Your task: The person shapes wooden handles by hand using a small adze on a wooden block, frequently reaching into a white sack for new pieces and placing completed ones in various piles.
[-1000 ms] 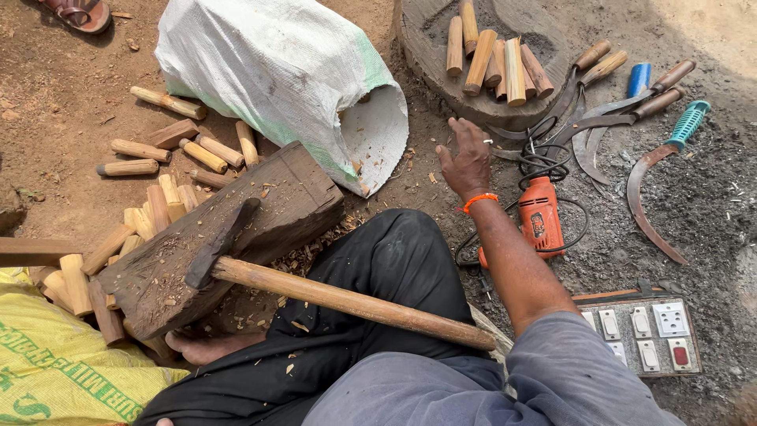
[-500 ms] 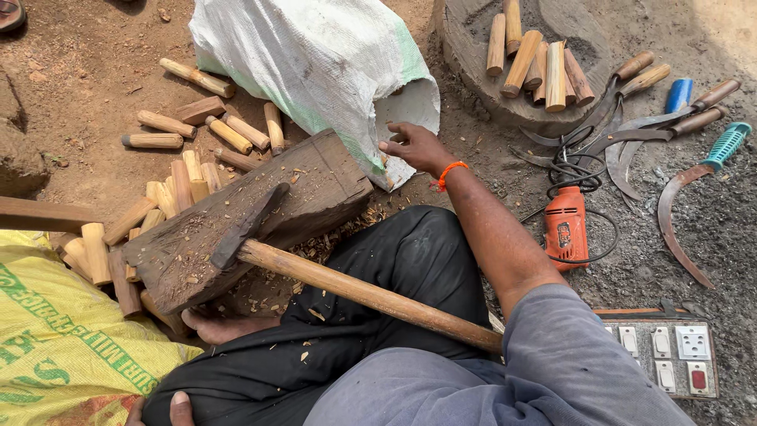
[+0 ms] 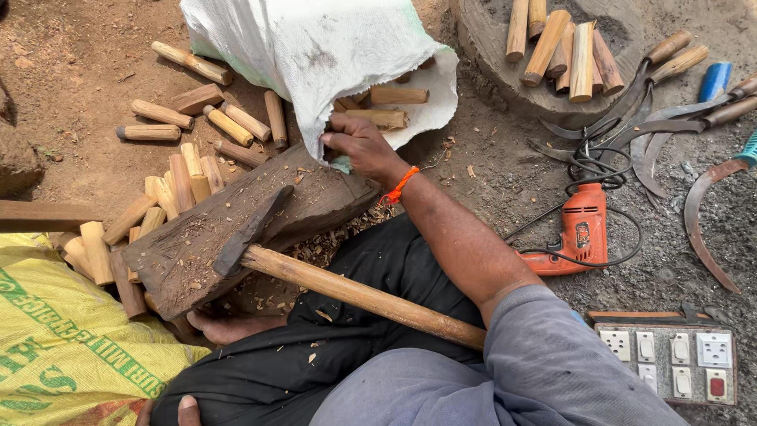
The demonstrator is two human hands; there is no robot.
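Observation:
My right hand [image 3: 359,146], an orange band at its wrist, is at the mouth of a white woven sack [image 3: 315,47], its fingers curled over the sack's lower rim. Short wooden pegs [image 3: 386,106] show inside the opening. Just below the hand lies a dark wooden chopping block [image 3: 189,244], with a long-handled adze [image 3: 331,288] resting across it and my black-trousered lap. Only the fingertips of my left hand [image 3: 185,410] show, at the bottom edge, resting on my leg. My bare foot [image 3: 229,325] is tucked under the block.
Several cut pegs [image 3: 189,150] lie on the dirt left of the block. A round stump [image 3: 552,55] holds more pegs. Sickles [image 3: 710,213] and an orange drill [image 3: 579,233] with its cable lie at the right, with a switchboard [image 3: 670,355] below them. A yellow sack [image 3: 63,339] fills the lower left.
My right hand has swung left from above the drill to the sack's mouth and closed on its rim. The view has shifted slightly; the adze and block stay put.

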